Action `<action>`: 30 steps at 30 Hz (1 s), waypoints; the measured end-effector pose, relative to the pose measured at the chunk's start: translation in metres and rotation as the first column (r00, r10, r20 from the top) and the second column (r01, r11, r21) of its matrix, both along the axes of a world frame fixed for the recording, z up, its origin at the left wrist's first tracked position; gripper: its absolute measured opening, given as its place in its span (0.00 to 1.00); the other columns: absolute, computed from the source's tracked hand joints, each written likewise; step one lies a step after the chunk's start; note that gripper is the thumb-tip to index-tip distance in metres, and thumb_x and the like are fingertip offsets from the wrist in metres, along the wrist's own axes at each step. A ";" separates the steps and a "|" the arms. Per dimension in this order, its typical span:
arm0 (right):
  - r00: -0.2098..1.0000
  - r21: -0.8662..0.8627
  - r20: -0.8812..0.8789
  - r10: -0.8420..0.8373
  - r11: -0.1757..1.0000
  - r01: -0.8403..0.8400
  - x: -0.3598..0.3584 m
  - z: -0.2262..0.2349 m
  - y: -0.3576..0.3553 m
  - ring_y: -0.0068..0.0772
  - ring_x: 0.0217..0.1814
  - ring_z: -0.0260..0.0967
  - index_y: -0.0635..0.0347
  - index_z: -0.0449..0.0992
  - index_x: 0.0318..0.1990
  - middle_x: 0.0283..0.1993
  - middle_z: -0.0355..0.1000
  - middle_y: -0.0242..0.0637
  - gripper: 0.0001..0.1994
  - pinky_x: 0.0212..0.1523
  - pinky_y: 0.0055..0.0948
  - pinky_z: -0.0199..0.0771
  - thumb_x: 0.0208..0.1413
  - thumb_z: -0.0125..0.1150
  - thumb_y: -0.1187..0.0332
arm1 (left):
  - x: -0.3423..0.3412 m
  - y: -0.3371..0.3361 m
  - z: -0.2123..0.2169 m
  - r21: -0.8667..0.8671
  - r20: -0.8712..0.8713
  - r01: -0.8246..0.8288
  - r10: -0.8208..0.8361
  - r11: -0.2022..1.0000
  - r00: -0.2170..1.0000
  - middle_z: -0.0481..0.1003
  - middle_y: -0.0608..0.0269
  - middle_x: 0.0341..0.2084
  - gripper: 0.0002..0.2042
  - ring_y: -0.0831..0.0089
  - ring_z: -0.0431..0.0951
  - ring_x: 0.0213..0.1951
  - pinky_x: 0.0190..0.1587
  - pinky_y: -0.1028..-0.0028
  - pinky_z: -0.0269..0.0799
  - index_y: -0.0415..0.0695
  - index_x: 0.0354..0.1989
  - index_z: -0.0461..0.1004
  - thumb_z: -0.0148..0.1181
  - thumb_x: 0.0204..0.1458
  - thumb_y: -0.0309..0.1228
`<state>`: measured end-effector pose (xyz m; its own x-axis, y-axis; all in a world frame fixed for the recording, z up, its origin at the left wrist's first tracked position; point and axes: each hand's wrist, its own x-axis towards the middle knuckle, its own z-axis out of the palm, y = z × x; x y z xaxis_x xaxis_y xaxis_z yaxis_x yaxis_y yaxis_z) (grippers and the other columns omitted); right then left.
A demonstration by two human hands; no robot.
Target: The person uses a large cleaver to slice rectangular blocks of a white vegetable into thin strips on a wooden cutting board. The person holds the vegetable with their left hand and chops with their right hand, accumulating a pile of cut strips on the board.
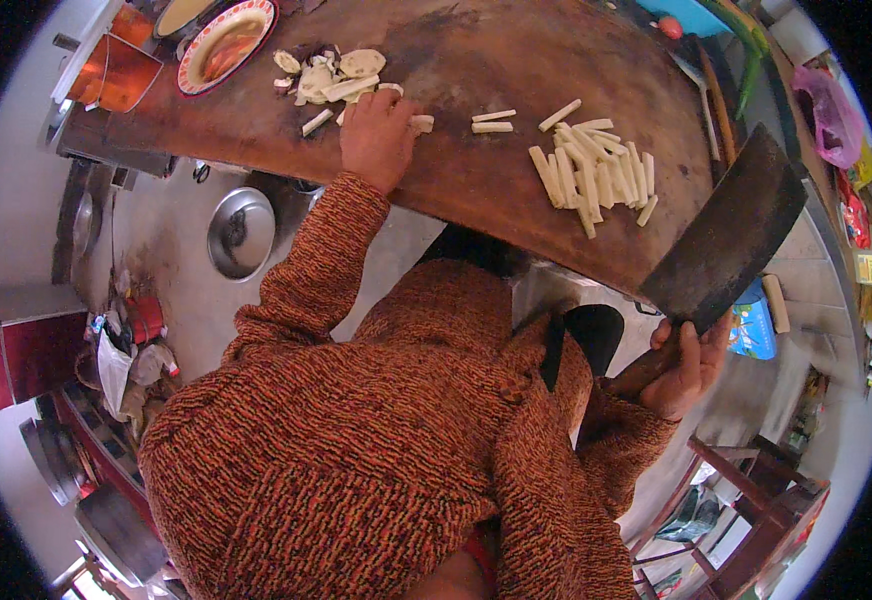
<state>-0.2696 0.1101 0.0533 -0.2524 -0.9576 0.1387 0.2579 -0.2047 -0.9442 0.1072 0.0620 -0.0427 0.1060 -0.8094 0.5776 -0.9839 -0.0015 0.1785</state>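
Observation:
My right hand (691, 370) grips the wooden handle of a cleaver (731, 235), whose broad dark blade is raised at an angle by the right edge of the wooden worktop (516, 75). On the left part of the worktop my left hand (378, 140) has its fingers closed over a pale vegetable piece (421, 123), one end of which sticks out. Just beyond that hand lies a small heap of pale slices and offcuts (331, 78). Two pale sticks (493, 127) rest alone in the middle. A larger pile of cut sticks (596, 165) lies nearer the cleaver.
A red-rimmed plate (226, 46) and an orange container (128, 75) stand at the far left. Beyond the cleaver are a brown wooden stick (718, 105), a tomato (670, 27) and green stalks (753, 60). A metal basin (241, 234) sits on the floor below.

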 end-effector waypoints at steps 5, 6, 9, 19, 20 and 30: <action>1.000 -0.005 0.012 0.010 1.000 -0.010 -0.008 -0.004 0.002 0.28 0.31 0.66 0.70 0.60 0.63 0.49 0.68 0.43 0.29 0.25 0.21 0.64 0.49 0.53 0.82 | -0.035 -0.014 0.033 0.027 -0.201 0.182 -0.173 0.983 0.964 0.74 0.58 0.37 0.13 0.55 0.73 0.44 0.47 0.58 0.66 0.48 0.38 0.77 0.67 0.44 0.36; 1.000 -0.003 0.024 0.004 1.000 -0.004 -0.007 -0.003 0.003 0.28 0.31 0.66 0.70 0.60 0.63 0.49 0.68 0.43 0.29 0.25 0.21 0.64 0.49 0.53 0.82 | -0.047 -0.020 0.034 0.002 -0.192 0.221 -0.216 0.975 0.957 0.74 0.58 0.37 0.13 0.55 0.73 0.44 0.47 0.58 0.66 0.48 0.38 0.77 0.66 0.45 0.37; 0.993 0.071 0.005 -0.118 0.991 0.117 -0.001 0.000 0.006 0.28 0.31 0.66 0.69 0.59 0.63 0.51 0.68 0.43 0.30 0.25 0.21 0.65 0.49 0.53 0.82 | -0.084 -0.050 0.038 -0.037 -0.143 0.291 -0.293 0.956 0.945 0.74 0.57 0.35 0.13 0.56 0.73 0.43 0.48 0.56 0.65 0.47 0.38 0.77 0.65 0.47 0.40; 0.997 0.047 0.001 0.073 0.996 -0.073 -0.008 -0.003 0.013 0.28 0.27 0.67 0.68 0.57 0.66 0.44 0.71 0.43 0.34 0.25 0.23 0.69 0.48 0.56 0.83 | -0.103 -0.115 0.003 0.300 -0.024 0.174 -0.175 0.938 0.984 0.75 0.57 0.36 0.13 0.57 0.74 0.42 0.46 0.57 0.67 0.46 0.34 0.79 0.60 0.50 0.42; 0.997 0.060 -0.034 0.067 0.996 -0.065 -0.006 -0.004 0.014 0.28 0.27 0.67 0.68 0.57 0.66 0.46 0.71 0.43 0.33 0.25 0.23 0.68 0.48 0.56 0.83 | -0.099 -0.112 0.003 0.275 -0.009 0.172 -0.176 0.946 0.984 0.76 0.57 0.36 0.12 0.57 0.75 0.42 0.45 0.57 0.68 0.46 0.33 0.79 0.60 0.50 0.41; 0.938 0.192 -0.246 0.243 0.961 -0.199 0.020 -0.011 0.010 0.22 0.29 0.67 0.65 0.55 0.68 0.56 0.68 0.44 0.36 0.25 0.19 0.67 0.46 0.53 0.85 | -0.066 -0.016 0.047 -0.037 -0.495 0.294 -0.273 0.955 0.825 0.76 0.57 0.31 0.08 0.55 0.76 0.36 0.40 0.60 0.71 0.46 0.33 0.76 0.62 0.49 0.36</action>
<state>-0.2497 0.1196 0.0420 -0.0072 -0.9999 0.0100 0.0152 -0.0101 -0.9998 0.0409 0.0455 0.0038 0.1290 -0.8684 0.4788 -0.7256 0.2464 0.6425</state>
